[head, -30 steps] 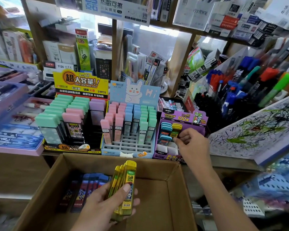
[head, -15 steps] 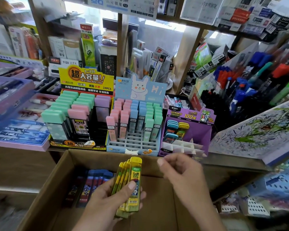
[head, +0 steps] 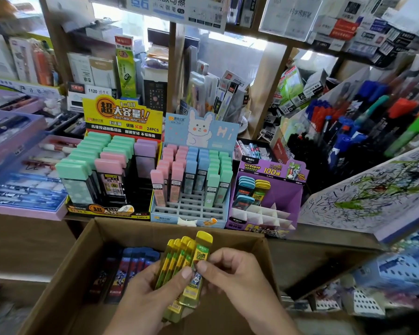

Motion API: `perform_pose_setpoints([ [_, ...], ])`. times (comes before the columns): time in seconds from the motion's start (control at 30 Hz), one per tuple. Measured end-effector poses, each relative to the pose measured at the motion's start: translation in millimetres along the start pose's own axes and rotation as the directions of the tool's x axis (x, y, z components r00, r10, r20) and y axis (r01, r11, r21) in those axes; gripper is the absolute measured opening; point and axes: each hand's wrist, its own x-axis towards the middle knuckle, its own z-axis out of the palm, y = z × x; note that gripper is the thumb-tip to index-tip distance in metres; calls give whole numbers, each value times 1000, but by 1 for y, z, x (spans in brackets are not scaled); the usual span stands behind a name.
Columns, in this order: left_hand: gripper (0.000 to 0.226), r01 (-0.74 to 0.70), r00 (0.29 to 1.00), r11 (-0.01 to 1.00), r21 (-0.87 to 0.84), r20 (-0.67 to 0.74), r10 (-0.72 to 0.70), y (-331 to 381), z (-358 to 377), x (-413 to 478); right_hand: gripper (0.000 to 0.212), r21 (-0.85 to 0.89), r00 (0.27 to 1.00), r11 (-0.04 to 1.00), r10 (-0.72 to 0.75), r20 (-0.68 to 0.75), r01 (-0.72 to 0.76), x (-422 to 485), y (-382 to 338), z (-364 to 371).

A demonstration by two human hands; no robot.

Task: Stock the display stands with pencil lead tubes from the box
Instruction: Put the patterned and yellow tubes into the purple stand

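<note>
My left hand (head: 150, 293) grips a fan of several yellow lead tubes (head: 177, 257) over the cardboard box (head: 65, 274). My right hand (head: 235, 274) pinches the rightmost yellow tube (head: 202, 247) of that bunch between thumb and fingers. Dark blue tubes (head: 131, 269) lie in the box at its left. Behind the box stands the purple display stand (head: 286, 197), holding a few blue and yellow tubes at its back left, with white dividers bare at the front. Left of it are the blue rabbit stand (head: 191, 206) and the yellow-black stand (head: 121, 122).
Pen trays (head: 22, 184) sit at the left on the counter. A scribbled test pad (head: 373, 192) slopes at the right, with marker racks (head: 373, 122) behind it. Shelves of boxed stationery rise behind the stands. A wooden counter edge runs between stands and box.
My right hand left the purple stand, came back down over the box and now pinches the rightmost yellow tube in my left hand's bunch. The left hand stayed put.
</note>
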Motion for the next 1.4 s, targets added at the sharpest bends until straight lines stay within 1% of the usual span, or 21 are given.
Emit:
perform_pose_setpoints([
  [0.07,22,28,999,999,-28,-27,-29,-1,-1,1,13,40,998,999,-15,-56,18,1,0,-6],
  [0.13,34,52,998,997,-48,-33,-54,-1,-2,2,16,100,991,993,-53,-120,66,-1,-2,-15],
  [0.23,43,64,997,996,-56,-42,-67,0,-2,1,5,102,962,981,-137,-234,164,-5,-10,-33],
  [0.33,37,74,996,995,-73,-50,-78,0,-1,1,6,26,894,964,-236,-382,266,-5,-17,-58],
  [0.47,24,95,993,990,-102,-60,-102,2,2,1,7,-170,808,930,-367,-460,325,2,-28,-89],
  [0.63,21,108,990,986,-128,-80,-119,4,4,-1,6,-314,748,881,-468,-471,353,20,-36,-106],
  [0.83,21,132,985,982,-137,-88,-145,6,1,-1,10,-399,731,839,-528,-432,370,43,-37,-109],
  [0.9,22,135,986,981,-136,-83,-147,5,0,0,13,-410,720,828,-545,-430,382,50,-36,-110],
  [1.03,26,133,987,981,-142,-75,-145,4,-2,2,29,-479,711,795,-576,-404,372,59,-31,-108],
  [1.1,27,133,987,980,-145,-71,-144,4,-2,3,28,-532,706,776,-584,-401,340,63,-28,-108],
  [1.23,32,113,991,983,-142,-61,-123,1,-3,5,16,-651,714,721,-584,-387,237,68,-25,-108],
  [1.3,39,105,992,984,-144,-48,-113,0,-4,5,10,-695,728,695,-573,-377,186,72,-22,-108],
  [1.4,46,100,994,985,-143,-34,-106,-1,-5,5,13,-737,751,667,-541,-378,110,76,-20,-107],
])
